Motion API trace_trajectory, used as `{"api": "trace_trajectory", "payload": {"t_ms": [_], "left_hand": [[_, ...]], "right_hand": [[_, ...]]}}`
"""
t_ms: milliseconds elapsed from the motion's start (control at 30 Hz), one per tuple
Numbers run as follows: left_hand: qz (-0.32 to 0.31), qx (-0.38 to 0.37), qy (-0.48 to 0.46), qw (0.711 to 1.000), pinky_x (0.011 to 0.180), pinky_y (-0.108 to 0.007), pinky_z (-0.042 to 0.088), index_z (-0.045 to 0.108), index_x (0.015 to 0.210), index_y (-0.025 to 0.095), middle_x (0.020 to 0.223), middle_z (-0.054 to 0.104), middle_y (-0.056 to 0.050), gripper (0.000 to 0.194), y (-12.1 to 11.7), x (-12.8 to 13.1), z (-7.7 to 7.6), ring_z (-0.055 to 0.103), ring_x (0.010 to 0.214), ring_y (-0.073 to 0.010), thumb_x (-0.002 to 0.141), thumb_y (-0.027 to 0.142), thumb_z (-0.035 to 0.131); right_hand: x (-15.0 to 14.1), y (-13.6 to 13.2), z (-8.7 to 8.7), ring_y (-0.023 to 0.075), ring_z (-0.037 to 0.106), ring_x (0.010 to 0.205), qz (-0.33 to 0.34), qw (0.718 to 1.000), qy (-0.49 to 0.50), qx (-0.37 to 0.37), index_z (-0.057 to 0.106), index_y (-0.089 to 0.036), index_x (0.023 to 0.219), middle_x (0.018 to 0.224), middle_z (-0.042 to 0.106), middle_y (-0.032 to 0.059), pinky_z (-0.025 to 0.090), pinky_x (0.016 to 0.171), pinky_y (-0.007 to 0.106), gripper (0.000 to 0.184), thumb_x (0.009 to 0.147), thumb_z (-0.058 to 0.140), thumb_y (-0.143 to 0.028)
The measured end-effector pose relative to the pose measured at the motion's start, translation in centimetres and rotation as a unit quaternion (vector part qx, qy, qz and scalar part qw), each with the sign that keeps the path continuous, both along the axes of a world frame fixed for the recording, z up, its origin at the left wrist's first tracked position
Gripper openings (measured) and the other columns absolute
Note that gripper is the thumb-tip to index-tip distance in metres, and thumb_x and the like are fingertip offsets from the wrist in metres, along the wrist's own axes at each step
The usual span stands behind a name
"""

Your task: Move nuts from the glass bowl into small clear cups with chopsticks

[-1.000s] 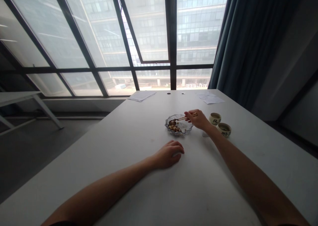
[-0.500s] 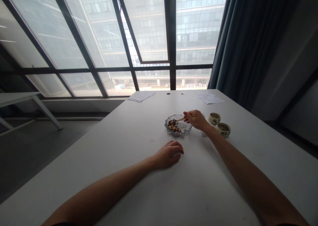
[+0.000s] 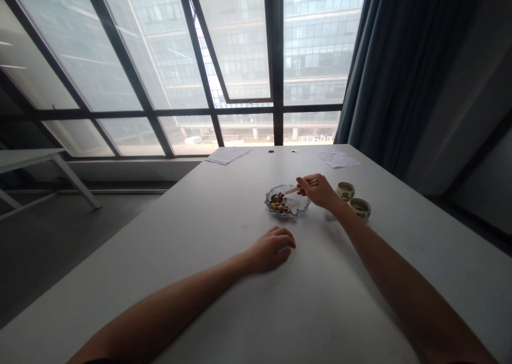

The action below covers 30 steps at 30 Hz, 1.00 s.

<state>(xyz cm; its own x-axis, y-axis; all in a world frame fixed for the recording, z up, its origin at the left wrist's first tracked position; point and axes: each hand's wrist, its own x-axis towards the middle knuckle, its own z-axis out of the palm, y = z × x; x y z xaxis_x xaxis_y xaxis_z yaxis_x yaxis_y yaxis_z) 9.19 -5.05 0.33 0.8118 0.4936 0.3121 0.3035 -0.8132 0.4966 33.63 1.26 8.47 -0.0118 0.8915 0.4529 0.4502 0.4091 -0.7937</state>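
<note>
My right hand is closed around a pair of chopsticks, held at a slant over the clear glass bowl. Their tips reach down to a small heap of brown and pale pieces, perhaps nuts, in the bowl's left part; whether anything is pinched between the tips I cannot tell. Nearer to me, my left hand rests on the white table, loosely curled, thumb apart from the fingers, with nothing in it. It lies just in front of the bowl without touching it.
Two cream cups with dark characters, a farther cup and a nearer cup, stand right of my right hand, partly behind that arm. Paper sheets and more paper lie at the far end, below the windows. A blue curtain hangs at right.
My right hand has risen slightly and tilted with the chopsticks, whose tips stay over the bowl's contents. The left hand has not moved.
</note>
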Motion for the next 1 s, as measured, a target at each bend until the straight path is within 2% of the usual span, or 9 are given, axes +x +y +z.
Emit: {"api": "trace_trajectory", "payload": {"t_ms": [167, 333, 467, 700, 1000], "left_hand": [[-0.003, 0.000, -0.002, 1.000, 0.107, -0.037, 0.049, 0.071, 0.110, 0.023, 0.118, 0.069, -0.008, 0.019, -0.1, 0.0, 0.3, 0.060, 0.113, -0.0248, 0.094, 0.019, 0.060], [-0.003, -0.001, -0.002, 1.000, 0.108, -0.038, 0.049, 0.071, 0.110, 0.023, 0.118, 0.069, -0.009, 0.020, -0.1, 0.1, 0.2, 0.060, 0.114, -0.0251, 0.094, 0.019, 0.060], [-0.002, -0.001, -0.004, 1.000, 0.108, -0.038, 0.049, 0.071, 0.111, 0.023, 0.119, 0.069, -0.009, 0.020, 0.0, 0.1, 0.0, 0.060, 0.114, -0.0251, 0.094, 0.019, 0.060], [-0.002, -0.002, 0.001, 1.000, 0.108, -0.038, 0.049, 0.071, 0.110, 0.023, 0.119, 0.069, -0.008, 0.021, 0.0, 0.0, 0.0, 0.060, 0.114, -0.0250, 0.093, 0.017, 0.061], [-0.002, -0.002, -0.005, 1.000, 0.108, -0.038, 0.049, 0.071, 0.111, 0.023, 0.118, 0.069, -0.009, 0.020, 0.0, 0.0, 0.0, 0.061, 0.114, -0.0251, 0.095, 0.020, 0.060]], "right_hand": [[0.0, 0.3, -0.9, 0.0263, 0.078, 0.070, 0.049, 0.998, -0.025, -0.014, 0.069, -0.017, 0.071, 0.069, 0.076, 0.0113, 0.060, 0.058, 0.028, 0.050, 0.091, 0.065, -0.062], [0.3, 0.7, -1.5, 0.0257, 0.077, 0.068, 0.040, 0.999, -0.021, -0.029, 0.073, -0.016, 0.074, 0.075, 0.078, 0.0134, 0.061, 0.058, 0.030, 0.056, 0.091, 0.062, -0.068], [0.3, 0.8, -1.4, 0.0260, 0.077, 0.065, 0.013, 0.999, 0.012, -0.029, 0.074, -0.014, 0.075, 0.071, 0.077, 0.0147, 0.063, 0.059, 0.032, 0.059, 0.087, 0.064, -0.072], [0.3, 0.7, -0.8, 0.0260, 0.077, 0.064, -0.015, 1.000, 0.017, -0.013, 0.074, -0.015, 0.073, 0.071, 0.077, 0.0146, 0.062, 0.059, 0.032, 0.057, 0.091, 0.062, -0.068], [0.1, 0.7, -1.1, 0.0260, 0.078, 0.068, 0.037, 0.999, -0.016, -0.017, 0.071, -0.017, 0.072, 0.070, 0.077, 0.0118, 0.061, 0.060, 0.030, 0.052, 0.091, 0.064, -0.065]]}}
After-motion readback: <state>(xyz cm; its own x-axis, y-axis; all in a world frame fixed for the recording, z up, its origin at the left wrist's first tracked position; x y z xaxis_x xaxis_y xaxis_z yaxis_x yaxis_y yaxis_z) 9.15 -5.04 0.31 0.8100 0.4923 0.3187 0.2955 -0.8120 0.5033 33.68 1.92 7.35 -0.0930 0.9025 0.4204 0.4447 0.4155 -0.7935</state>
